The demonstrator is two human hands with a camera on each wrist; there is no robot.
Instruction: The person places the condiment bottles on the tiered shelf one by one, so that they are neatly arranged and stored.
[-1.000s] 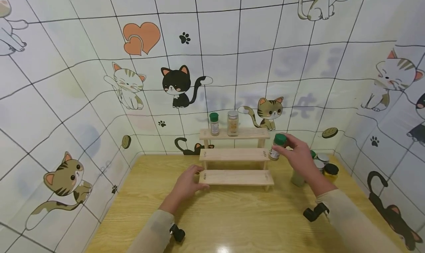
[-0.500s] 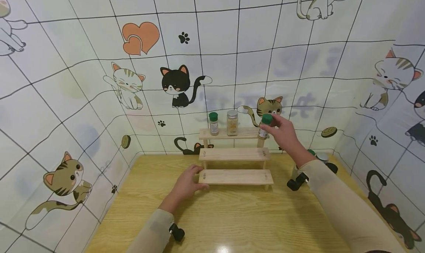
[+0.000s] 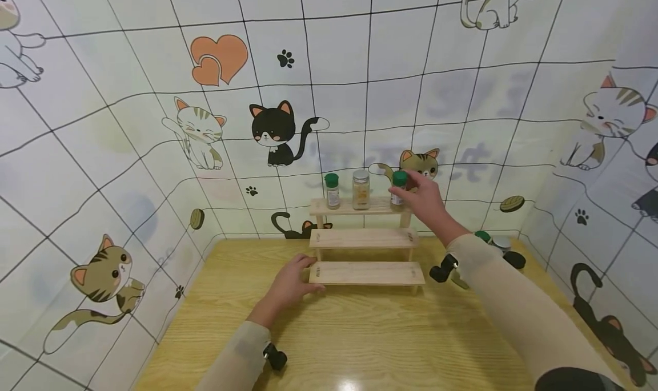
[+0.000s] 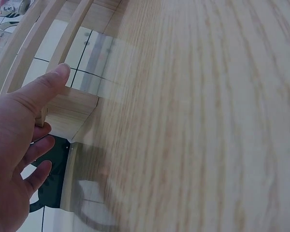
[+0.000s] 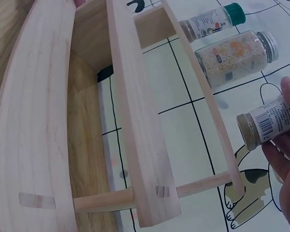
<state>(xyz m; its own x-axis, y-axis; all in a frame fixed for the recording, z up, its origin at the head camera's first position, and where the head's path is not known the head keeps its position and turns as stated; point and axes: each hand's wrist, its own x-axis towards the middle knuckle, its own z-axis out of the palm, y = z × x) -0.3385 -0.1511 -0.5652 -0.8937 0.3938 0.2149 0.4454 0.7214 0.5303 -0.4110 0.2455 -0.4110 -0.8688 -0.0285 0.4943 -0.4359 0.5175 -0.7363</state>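
- Tabletop point(image 3: 360, 334): wood grain, bears the rack and, at right, a jar cluster point(image 3: 501, 243) partly hidden by the sleeve.
- Wooden rack point(image 3: 362, 238): three tiers.
- Left hand point(image 3: 289, 282): thumb and fingers a little apart, gripping left end of lowest tier; thumb on front edge, other fingers loosely bent.
- Right hand point(image 3: 428, 197): nearly closed, thumb and fingers pinching a green-capped jar at upper body and cap.
- Silver-lidded jar point(image 3: 361, 190): upright, mid top tier; small red mark, print unreadable.
- Held jar point(image 5: 268, 122): over right part of top tier, base apart from plank; white label with barcode, text too small to read.
- Other green-capped jar point(image 3: 332, 192): upright, top tier left; white label, picture, wording illegible.
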